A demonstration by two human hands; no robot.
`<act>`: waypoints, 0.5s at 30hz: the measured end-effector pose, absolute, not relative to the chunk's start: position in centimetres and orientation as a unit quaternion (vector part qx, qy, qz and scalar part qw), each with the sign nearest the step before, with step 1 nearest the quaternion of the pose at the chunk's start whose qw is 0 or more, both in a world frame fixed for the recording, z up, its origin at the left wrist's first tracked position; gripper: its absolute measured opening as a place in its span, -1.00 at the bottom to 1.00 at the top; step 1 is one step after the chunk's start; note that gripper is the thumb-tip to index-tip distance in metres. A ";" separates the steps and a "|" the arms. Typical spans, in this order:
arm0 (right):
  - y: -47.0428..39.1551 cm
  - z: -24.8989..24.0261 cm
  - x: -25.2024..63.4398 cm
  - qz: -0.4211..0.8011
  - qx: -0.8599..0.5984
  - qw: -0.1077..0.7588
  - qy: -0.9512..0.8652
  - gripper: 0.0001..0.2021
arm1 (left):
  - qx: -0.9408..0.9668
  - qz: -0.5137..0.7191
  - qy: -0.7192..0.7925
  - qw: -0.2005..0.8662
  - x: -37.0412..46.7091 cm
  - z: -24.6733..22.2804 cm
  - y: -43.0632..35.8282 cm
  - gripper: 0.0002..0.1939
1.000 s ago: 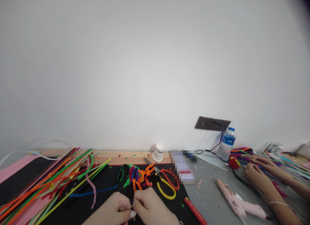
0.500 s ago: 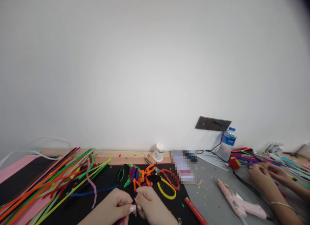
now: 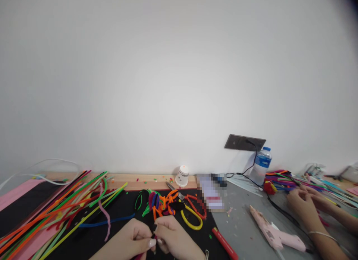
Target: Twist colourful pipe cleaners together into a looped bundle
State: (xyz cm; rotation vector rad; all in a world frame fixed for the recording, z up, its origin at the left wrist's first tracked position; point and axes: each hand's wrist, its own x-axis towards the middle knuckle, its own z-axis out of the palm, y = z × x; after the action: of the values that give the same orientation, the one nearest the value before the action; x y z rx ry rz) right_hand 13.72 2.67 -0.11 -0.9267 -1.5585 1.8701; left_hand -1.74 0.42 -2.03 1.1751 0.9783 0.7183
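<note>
Low in the middle, my left hand and my right hand meet fingertip to fingertip. Both are closed in a pinch around a thin pipe cleaner; a magenta end shows below the left fingers and a dark bit pokes up between the hands. The fingers hide most of it. Just beyond them lies a tangle of bent pipe cleaners in orange, purple, green and blue. Beside this tangle are a yellow loop and a red-orange loop, near a metal tool tip.
Loose pipe cleaners spread across the left. A white paper cup stands upside down by the wall. Rightward are a red stick-shaped tool, a pink glue gun, its black cord, a water bottle and another person's hands.
The view has shifted very slightly, so the table items sit a little further left. My hands keep the same pinch in nearly the same place.
</note>
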 end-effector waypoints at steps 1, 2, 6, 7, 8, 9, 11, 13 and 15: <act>2.7 -0.2 13.8 0.691 -0.343 0.266 -0.578 -0.83 | 0.523 0.317 0.430 0.664 -1.7 -2.0 0.4 -0.61; 2.7 -0.3 13.8 0.691 -0.346 0.267 -0.576 -0.83 | 0.527 0.317 0.429 0.662 -1.8 -2.0 0.4 -0.62; 2.8 -0.8 14.0 0.684 -0.359 0.269 -0.575 -0.83 | 0.529 0.316 0.430 0.660 -1.9 -2.0 0.4 -0.65; 2.8 -0.8 14.1 0.678 -0.360 0.264 -0.584 -0.83 | 0.529 0.314 0.431 0.661 -1.9 -2.1 0.4 -0.66; 2.9 -0.8 14.2 0.671 -0.359 0.259 -0.595 -0.84 | 0.528 0.311 0.432 0.661 -1.9 -2.1 0.4 -0.66; 2.8 -0.8 14.3 0.665 -0.358 0.253 -0.604 -0.84 | 0.528 0.309 0.433 0.662 -1.9 -2.2 0.4 -0.66; 2.8 -0.5 14.4 0.668 -0.349 0.241 -0.611 -0.85 | 0.532 0.307 0.431 0.661 -1.9 -2.3 0.4 -0.65; 2.6 0.0 14.4 0.689 -0.339 0.233 -0.596 -0.86 | 0.537 0.305 0.426 0.661 -1.9 -2.2 0.4 -0.62; 2.5 0.5 14.2 0.715 -0.332 0.233 -0.569 -0.87 | 0.536 0.303 0.424 0.664 -1.9 -2.0 0.4 -0.60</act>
State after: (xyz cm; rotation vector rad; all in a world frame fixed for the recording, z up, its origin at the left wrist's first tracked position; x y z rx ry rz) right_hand 14.21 2.51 0.49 -0.9130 -1.5620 1.9642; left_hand -1.91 0.43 -2.03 1.2111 0.9585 0.6850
